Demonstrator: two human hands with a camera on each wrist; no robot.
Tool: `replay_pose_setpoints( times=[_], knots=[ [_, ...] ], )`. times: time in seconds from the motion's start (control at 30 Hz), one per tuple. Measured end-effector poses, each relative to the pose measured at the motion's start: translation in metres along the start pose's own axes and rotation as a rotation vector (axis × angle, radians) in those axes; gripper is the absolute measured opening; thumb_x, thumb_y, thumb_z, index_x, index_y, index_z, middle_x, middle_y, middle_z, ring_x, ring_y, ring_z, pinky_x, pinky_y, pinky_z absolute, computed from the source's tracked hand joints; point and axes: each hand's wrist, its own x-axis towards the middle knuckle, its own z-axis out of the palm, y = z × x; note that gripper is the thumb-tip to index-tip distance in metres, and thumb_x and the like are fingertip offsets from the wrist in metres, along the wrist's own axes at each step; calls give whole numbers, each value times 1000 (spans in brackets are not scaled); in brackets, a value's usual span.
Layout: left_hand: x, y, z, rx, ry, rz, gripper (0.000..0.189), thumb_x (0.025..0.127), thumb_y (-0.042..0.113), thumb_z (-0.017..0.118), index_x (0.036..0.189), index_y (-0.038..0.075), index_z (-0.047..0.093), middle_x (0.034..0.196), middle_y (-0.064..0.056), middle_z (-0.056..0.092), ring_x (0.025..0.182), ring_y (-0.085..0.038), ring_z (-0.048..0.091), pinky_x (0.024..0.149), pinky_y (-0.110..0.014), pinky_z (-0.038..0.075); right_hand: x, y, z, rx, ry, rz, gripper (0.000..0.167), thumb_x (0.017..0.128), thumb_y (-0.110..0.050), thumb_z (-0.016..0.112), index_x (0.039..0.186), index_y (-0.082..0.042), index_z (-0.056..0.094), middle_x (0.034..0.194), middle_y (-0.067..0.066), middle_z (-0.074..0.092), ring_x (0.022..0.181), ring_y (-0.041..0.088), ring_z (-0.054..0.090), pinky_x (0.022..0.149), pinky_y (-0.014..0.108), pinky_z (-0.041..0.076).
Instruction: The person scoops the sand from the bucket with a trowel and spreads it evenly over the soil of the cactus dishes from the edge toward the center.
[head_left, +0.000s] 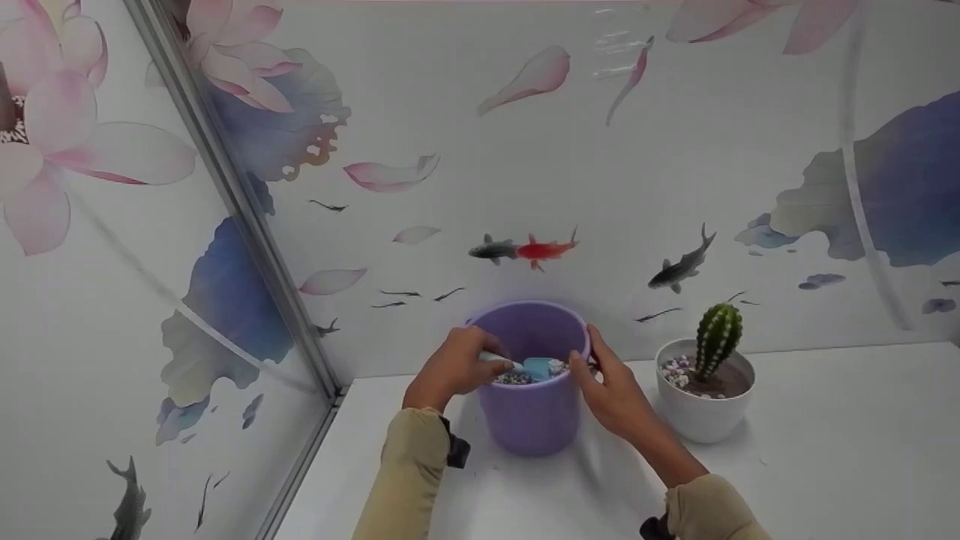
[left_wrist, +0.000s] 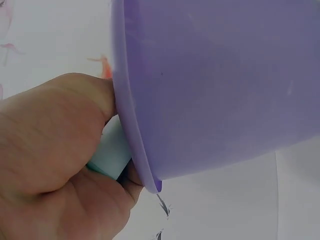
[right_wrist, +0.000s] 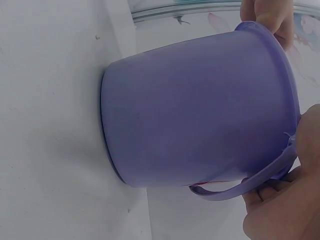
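A purple bucket (head_left: 532, 420) stands upright on the white table, with small multicoloured pebbles (head_left: 514, 379) inside. My left hand (head_left: 459, 366) reaches over the rim from the left. It grips the pale handle (left_wrist: 112, 150) of a small shovel, whose light blue blade (head_left: 538, 367) lies among the pebbles. On the bucket's right side, my right hand (head_left: 611, 390) holds the rim, thumb in front and fingers behind. Beside that hand, the bucket's purple carrying handle (right_wrist: 245, 182) hangs down along the outside.
To the right of the bucket, a green cactus (head_left: 718, 341) grows in a white pot (head_left: 705, 416) with pebbles on its soil. Close behind rises a white wall panel (head_left: 420, 322) printed with fish and petals. A metal frame strip (head_left: 247, 202) runs along the left.
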Motion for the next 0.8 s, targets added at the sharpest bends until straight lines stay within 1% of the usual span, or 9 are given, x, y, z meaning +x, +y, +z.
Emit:
replay_pose_setpoints(
  times=[0.17,0.33,0.47,0.6,0.7,0.8],
  knots=[
    [-4,-4,-3,-24,12,20,12,103,19,76,109,14,86,111,-3,82,105,-21,75,92,-44,63,0,0,0,-1,-15,31,83,115,-50,47,175,-10,4,182,16,13,167,36,22,131,57,29],
    [-6,-6,-5,-44,35,34,13,104,18,75,110,13,86,114,-4,82,112,-24,75,96,-46,63,-1,0,-2,-11,-14,44,84,115,-51,46,175,-10,2,182,17,14,167,38,23,131,59,30],
    [-7,-10,-4,-47,52,27,13,103,19,76,110,14,86,115,-4,81,115,-24,73,99,-45,62,-1,2,-2,-10,-8,36,84,115,-51,46,175,-9,3,181,18,16,166,37,24,131,58,29],
    [-10,-15,-3,-48,68,30,15,105,20,74,113,14,85,117,-4,80,117,-26,73,101,-46,61,-1,2,0,7,-16,9,84,116,-50,46,174,-8,3,180,20,18,166,38,26,130,59,32],
    [-11,-16,-2,-42,79,44,16,105,20,73,115,14,84,118,-6,80,119,-28,73,102,-48,60,-1,1,1,17,-17,-5,82,116,-47,46,174,-7,3,180,21,20,165,39,27,129,60,34],
    [-12,-15,0,-39,88,41,16,105,20,74,115,14,84,117,-5,80,118,-27,73,102,-47,60,-2,1,1,14,-10,-10,81,116,-45,46,174,-7,4,180,21,20,165,38,26,130,59,33]
  ],
)
